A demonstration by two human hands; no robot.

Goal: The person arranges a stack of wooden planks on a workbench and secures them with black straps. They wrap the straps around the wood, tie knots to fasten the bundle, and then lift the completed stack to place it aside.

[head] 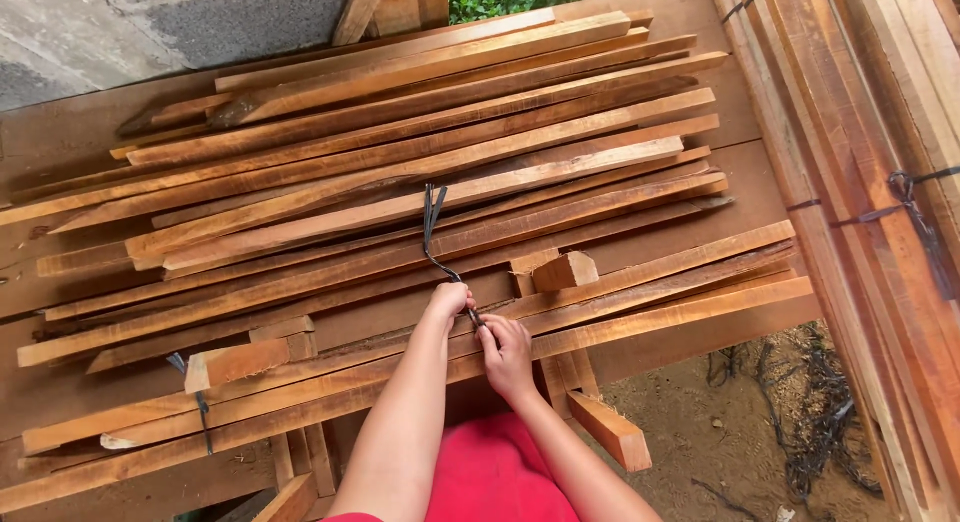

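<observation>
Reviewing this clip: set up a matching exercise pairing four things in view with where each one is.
Things:
1. dark strap
2. small wood block
3. tied bundle of slats
4. red garment

Places:
A. far right, bound with dark bands
B. bottom centre, between the forearms
C. on the slats just right of the hands
D. running up from the left hand and right hand

Pairs: 1-D, 2-C, 3-A, 4-B

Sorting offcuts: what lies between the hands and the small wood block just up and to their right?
In the head view, only long wooden slats separate the right hand, left hand and block.
</observation>
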